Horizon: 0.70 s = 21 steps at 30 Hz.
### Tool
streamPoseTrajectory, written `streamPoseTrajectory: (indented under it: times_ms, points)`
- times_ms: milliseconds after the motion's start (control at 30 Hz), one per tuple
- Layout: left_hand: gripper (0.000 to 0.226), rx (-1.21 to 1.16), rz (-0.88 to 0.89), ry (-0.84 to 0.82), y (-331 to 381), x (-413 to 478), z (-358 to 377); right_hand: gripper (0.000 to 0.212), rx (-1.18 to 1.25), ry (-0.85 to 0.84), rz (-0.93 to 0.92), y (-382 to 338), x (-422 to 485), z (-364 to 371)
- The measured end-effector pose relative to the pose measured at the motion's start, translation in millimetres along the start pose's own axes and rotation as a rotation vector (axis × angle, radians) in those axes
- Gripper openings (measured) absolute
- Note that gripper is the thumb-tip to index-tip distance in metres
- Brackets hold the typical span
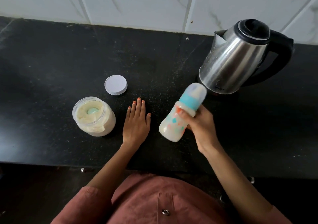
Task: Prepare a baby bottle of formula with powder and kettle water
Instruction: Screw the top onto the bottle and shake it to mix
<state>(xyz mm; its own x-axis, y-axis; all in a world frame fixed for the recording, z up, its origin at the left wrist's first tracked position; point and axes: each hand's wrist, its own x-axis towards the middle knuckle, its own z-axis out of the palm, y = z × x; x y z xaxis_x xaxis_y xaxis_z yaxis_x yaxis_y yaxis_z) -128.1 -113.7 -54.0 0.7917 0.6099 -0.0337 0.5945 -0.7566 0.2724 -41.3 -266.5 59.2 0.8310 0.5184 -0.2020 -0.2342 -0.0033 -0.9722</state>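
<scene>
My right hand (200, 124) grips the capped, milky baby bottle (177, 120), tilted above the counter (51, 60); my left hand (136, 122) lies flat, fingers straight.

Teal-collared bottle (173, 122) with orange-teal shapes, cream powder jar (94, 116), white lid (115, 84), black counter (51, 69).

Black speckled stone counter (51, 69) across the whole width, a pale sheen of light on its left part. Behind it, a wall of large white tiles (137, 3) with faint grey veining and thin grey joints. Below the front edge, dark cabinet fronts (34, 189) with small metal knobs (84, 169).
</scene>
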Motion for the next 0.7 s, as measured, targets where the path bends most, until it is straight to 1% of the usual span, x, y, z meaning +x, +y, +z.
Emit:
streamPoseTrajectory:
  times_ms: [33, 67, 167, 200, 233, 267, 367, 400, 467, 533, 567, 600, 700]
  points:
    - [0.055, -0.007, 0.001, 0.0, 0.3, 0.4, 0.1, 0.041, -0.047, -0.044, -0.008, -0.6, -1.0, -1.6]
    - [0.055, -0.009, 0.003, 0.003, 0.8, 0.5, 0.1, 0.042, -0.038, -0.027, -0.015, -3.3, 2.8, -4.5]
    - [0.055, 0.0, 0.008, 0.012, 1.4, -0.2, -0.4, 0.054, 0.19, 0.213, 0.004, -14.6, 23.2, -13.3]
    - [0.055, -0.001, 0.007, 0.01, 1.1, -0.5, -0.4, 0.054, 0.258, 0.267, 0.008, -14.1, 27.0, -13.5]
    - [0.055, -0.003, 0.004, 0.007, 1.0, -1.0, -0.3, 0.054, 0.288, 0.273, 0.021, -11.6, 27.0, -11.0]
    - [0.055, -0.004, 0.0, 0.005, 1.0, -1.2, -0.4, 0.054, 0.263, 0.224, 0.043, -6.5, 24.1, -8.3]
    - [0.055, -0.002, -0.001, 0.001, 0.6, -0.5, -0.8, 0.051, 0.046, -0.054, 0.123, 4.5, 9.4, -2.0]
    - [0.055, -0.005, 0.001, 0.003, 0.8, -0.1, -0.9, 0.05, 0.023, -0.071, 0.116, 3.7, 10.7, -4.4]
    - [0.055, -0.004, 0.004, 0.008, 1.8, 0.2, -1.6, 0.053, 0.127, 0.055, 0.084, -3.9, 23.7, -12.4]
    - [0.055, -0.001, 0.003, 0.003, 2.2, -0.8, -2.4, 0.063, 0.258, 0.207, 0.047, -11.0, 35.0, -19.2]
    - [0.055, -0.003, 0.001, 0.0, 2.1, -1.4, -2.5, 0.065, 0.275, 0.221, 0.039, -10.6, 35.8, -20.4]
    - [0.055, -0.006, -0.001, -0.003, 2.1, -1.6, -2.7, 0.065, 0.252, 0.189, 0.052, -7.5, 33.3, -19.4]
    - [0.055, -0.013, -0.006, -0.01, 1.8, -0.6, -3.5, 0.059, 0.025, -0.052, 0.12, 1.7, 15.0, -12.5]
